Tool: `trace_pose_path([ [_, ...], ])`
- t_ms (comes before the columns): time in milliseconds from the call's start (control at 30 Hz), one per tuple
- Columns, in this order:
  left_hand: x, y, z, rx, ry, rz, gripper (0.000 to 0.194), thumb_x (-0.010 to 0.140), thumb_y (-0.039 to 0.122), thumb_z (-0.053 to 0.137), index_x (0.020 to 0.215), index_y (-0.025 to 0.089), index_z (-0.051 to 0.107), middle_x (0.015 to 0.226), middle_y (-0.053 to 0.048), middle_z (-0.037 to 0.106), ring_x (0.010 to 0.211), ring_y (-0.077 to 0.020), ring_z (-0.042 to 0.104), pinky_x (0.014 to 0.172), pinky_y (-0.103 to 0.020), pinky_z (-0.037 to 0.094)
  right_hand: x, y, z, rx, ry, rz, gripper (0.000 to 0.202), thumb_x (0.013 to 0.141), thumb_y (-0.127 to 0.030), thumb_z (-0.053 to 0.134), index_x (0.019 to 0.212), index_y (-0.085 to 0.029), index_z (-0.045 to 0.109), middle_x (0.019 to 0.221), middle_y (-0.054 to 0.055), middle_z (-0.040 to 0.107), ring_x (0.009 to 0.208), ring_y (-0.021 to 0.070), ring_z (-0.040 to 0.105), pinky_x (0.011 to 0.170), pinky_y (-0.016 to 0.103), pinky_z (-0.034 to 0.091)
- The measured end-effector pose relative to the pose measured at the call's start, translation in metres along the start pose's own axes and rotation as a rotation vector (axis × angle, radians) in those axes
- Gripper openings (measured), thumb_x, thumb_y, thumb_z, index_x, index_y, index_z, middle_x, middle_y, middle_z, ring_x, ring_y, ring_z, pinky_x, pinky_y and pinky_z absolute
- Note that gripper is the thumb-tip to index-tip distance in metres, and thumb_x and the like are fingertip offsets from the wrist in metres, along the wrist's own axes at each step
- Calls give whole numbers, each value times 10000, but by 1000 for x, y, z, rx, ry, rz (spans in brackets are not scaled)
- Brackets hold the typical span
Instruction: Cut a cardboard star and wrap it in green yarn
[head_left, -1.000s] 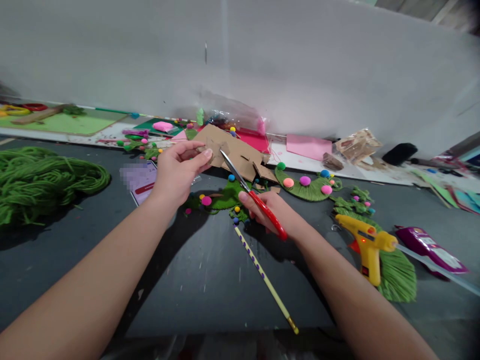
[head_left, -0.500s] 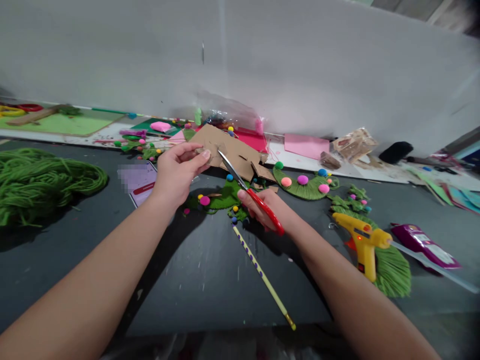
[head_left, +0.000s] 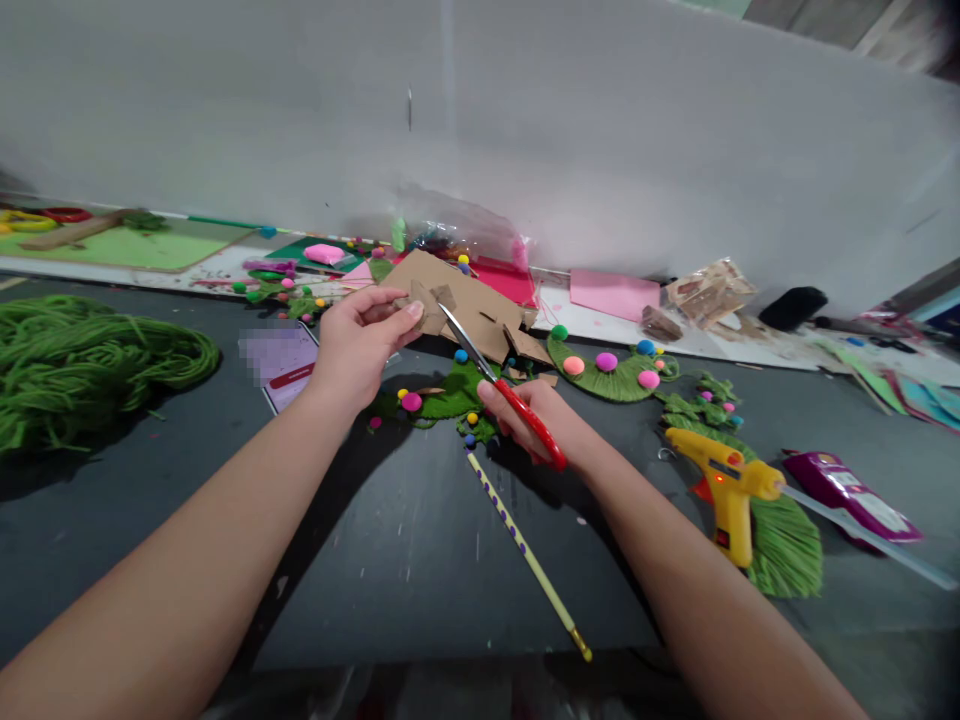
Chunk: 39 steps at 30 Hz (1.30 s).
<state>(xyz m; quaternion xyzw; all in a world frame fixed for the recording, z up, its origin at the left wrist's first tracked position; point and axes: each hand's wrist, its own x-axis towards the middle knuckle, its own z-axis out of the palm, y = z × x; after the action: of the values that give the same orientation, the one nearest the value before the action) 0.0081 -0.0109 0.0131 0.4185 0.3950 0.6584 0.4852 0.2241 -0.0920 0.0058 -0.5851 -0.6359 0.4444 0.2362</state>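
Between the thumb and fingers of my left hand (head_left: 367, 335) is a small piece of cardboard (head_left: 426, 310), brown and hard to tell from the larger cardboard sheet (head_left: 472, 290) behind it. My right hand (head_left: 536, 415) grips red-handled scissors (head_left: 525, 410). Their blades point up and left, with the tips at the edge of the small piece. Below the hands lie green leaf-like pieces (head_left: 454, 392) with coloured pom-poms. A pale pencil with purple dots (head_left: 525, 550) rests on the dark table nearer me.
Green yarn (head_left: 97, 365) is heaped at the left, beside a phone (head_left: 281, 360). To the right lie a yellow glue gun (head_left: 724, 485), its light glowing, a yarn-wrapped green leaf shape (head_left: 787, 545) and a purple packet (head_left: 847, 495). Pink paper (head_left: 613, 292) lies along the wall.
The small cardboard piece in my left hand has turned slightly, and a pointed corner of it now shows beside the scissor tips. Both hands stay almost in place.
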Motion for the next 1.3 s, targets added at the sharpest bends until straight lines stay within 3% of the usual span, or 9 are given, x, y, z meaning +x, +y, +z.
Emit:
trace_pose_path([
  [300, 7, 1, -5, -28, 30, 97, 299, 659, 164, 883, 904, 185, 713, 853, -28, 699, 815, -158, 693, 789, -316, 609, -11, -8, -14, 26, -175, 9, 728, 842, -888, 420, 766, -180, 575, 498, -37, 454, 410, 93, 419, 423, 239, 372],
  [500, 5, 6, -7, 40, 22, 95, 302, 743, 254, 827, 998, 256, 664, 955, -17, 694, 785, -187, 689, 636, -346, 595, -7, -5, -20, 6, -95, 39, 751, 821, -911, 408, 720, -185, 568, 480, -41, 448, 370, 94, 420, 393, 241, 359],
  [633, 3, 6, -5, 122, 7, 83, 413, 702, 174, 814, 1069, 243, 637, 940, -10, 637, 746, -166, 655, 611, -344, 580, -5, -1, -23, -1, -90, 28, 721, 843, -879, 440, 719, -181, 573, 483, -39, 461, 370, 92, 422, 394, 239, 351],
  [767, 6, 1, -7, 109, 34, 110, 543, 618, 90, 855, 1092, 196, 611, 970, -1, 660, 846, -171, 664, 658, -309, 566, -5, 0, -22, 0, -102, 14, 663, 855, -830, 501, 732, -183, 577, 482, -48, 452, 378, 98, 428, 399, 243, 366],
  [900, 11, -2, -11, 57, -2, 137, 388, 674, 132, 870, 1016, 154, 686, 912, -7, 726, 824, -139, 653, 702, -297, 546, -6, -2, -21, -31, -112, 15, 668, 868, -828, 476, 715, -184, 571, 485, -43, 447, 383, 94, 417, 406, 249, 369],
  [1033, 12, -1, -10, 10, 4, 120, 341, 687, 133, 856, 1010, 188, 764, 819, 17, 699, 754, -111, 628, 681, -271, 549, -5, 0, -21, -96, -116, -37, 660, 879, -819, 474, 703, -188, 555, 519, -30, 469, 410, 91, 406, 416, 257, 327],
  [1167, 13, 0, -10, 4, 17, 103, 364, 663, 131, 841, 1012, 205, 772, 765, 14, 680, 697, -110, 631, 601, -230, 539, -6, 3, -22, -147, -131, -52, 645, 871, -813, 498, 726, -188, 553, 557, -31, 471, 448, 87, 386, 440, 261, 261],
  [1300, 16, -4, -13, 34, 16, 131, 246, 675, 167, 866, 896, 198, 762, 779, -12, 709, 708, -123, 649, 609, -229, 543, -6, 3, -20, -167, -136, -47, 642, 854, -816, 523, 732, -186, 553, 577, -34, 474, 467, 88, 373, 451, 265, 239],
])
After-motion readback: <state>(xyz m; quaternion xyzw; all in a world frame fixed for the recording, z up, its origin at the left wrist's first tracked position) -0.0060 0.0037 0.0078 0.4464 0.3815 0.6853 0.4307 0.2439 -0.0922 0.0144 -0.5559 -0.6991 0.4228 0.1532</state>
